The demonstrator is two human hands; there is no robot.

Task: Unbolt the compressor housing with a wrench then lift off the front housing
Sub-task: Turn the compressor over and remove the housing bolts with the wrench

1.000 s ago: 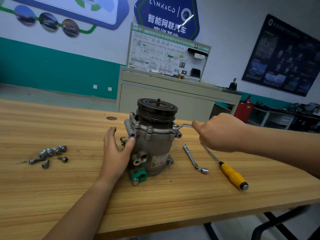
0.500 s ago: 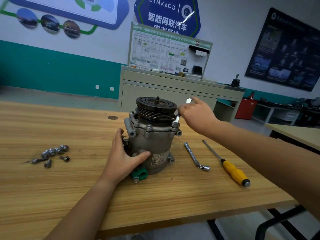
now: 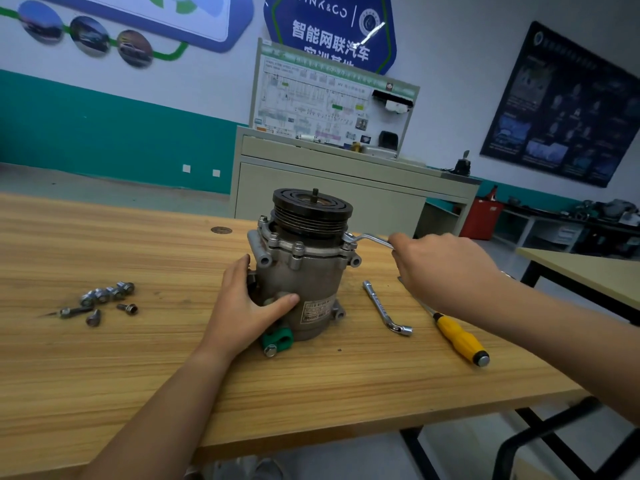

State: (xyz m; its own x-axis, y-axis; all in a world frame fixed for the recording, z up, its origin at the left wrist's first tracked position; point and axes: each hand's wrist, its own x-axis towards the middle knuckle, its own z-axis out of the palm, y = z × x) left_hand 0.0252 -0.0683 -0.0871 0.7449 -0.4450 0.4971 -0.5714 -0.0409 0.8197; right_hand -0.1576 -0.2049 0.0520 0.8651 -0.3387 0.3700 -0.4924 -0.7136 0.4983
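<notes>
the compressor (image 3: 304,278) stands upright, pulley on top, about midway along the counter (image 3: 138,375) and nearer its far edge. the left grip (image 3: 242,306) wraps round the compressor's lower body, thumb across the front. the right grip (image 3: 440,268) is closed round the handle of a wrench (image 3: 369,239), whose head sits on a bolt at the flange's right side. a second wrench (image 3: 384,308) and a screwdriver (image 3: 460,339) lie toward the right edge, and loose bolts (image 3: 104,299) toward the left.
</notes>
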